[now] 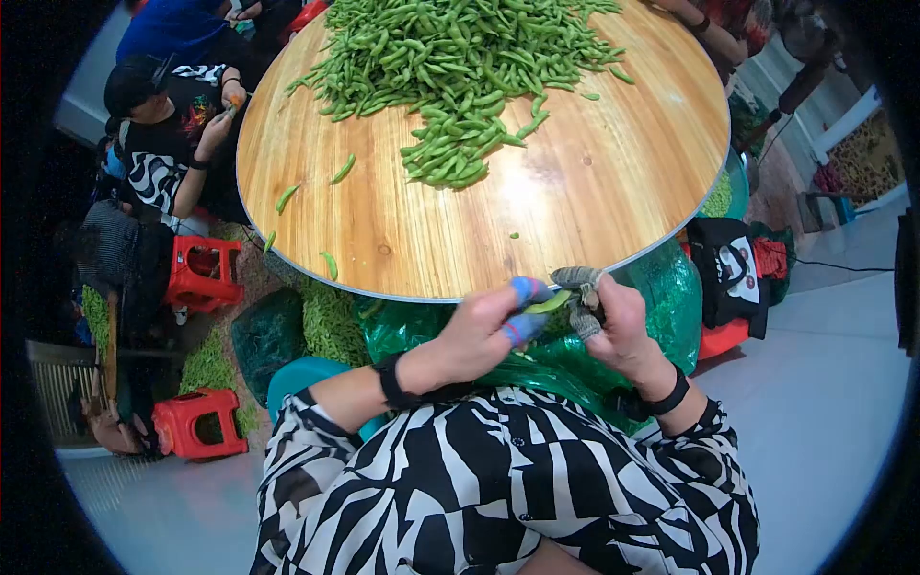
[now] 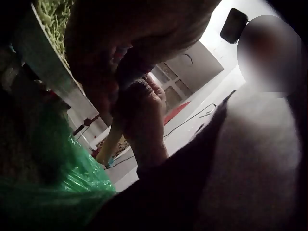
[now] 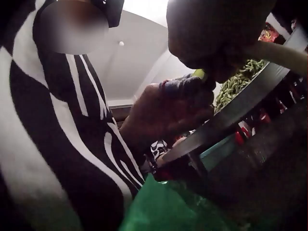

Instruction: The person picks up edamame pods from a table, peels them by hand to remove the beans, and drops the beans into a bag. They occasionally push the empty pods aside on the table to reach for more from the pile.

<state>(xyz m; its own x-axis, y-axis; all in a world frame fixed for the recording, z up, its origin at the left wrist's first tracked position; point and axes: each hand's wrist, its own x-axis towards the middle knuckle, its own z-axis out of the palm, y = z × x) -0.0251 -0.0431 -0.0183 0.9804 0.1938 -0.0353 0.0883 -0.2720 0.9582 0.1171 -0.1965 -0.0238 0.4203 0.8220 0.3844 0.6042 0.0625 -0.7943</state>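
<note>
Over the table's near edge, my left hand [image 1: 470,335] pinches a green soybean pod [image 1: 548,305] between thumb and forefinger, both tips wrapped in blue cloth. My right hand [image 1: 621,326], its finger and thumb covered in grey cloth, pinches the pod's other end. In the right wrist view a bit of the pod [image 3: 198,73] shows between the two hands. The left wrist view is dark and hides the pod; the right hand [image 2: 147,115] shows there. Under the hands spreads a green plastic bag [image 1: 661,302].
A big heap of soybean pods [image 1: 450,57] covers the far part of the round wooden table [image 1: 613,192], with several loose pods at its left. Red stools [image 1: 203,273] stand on the left, where another person [image 1: 158,144] sits. A black bag [image 1: 730,278] lies at the right.
</note>
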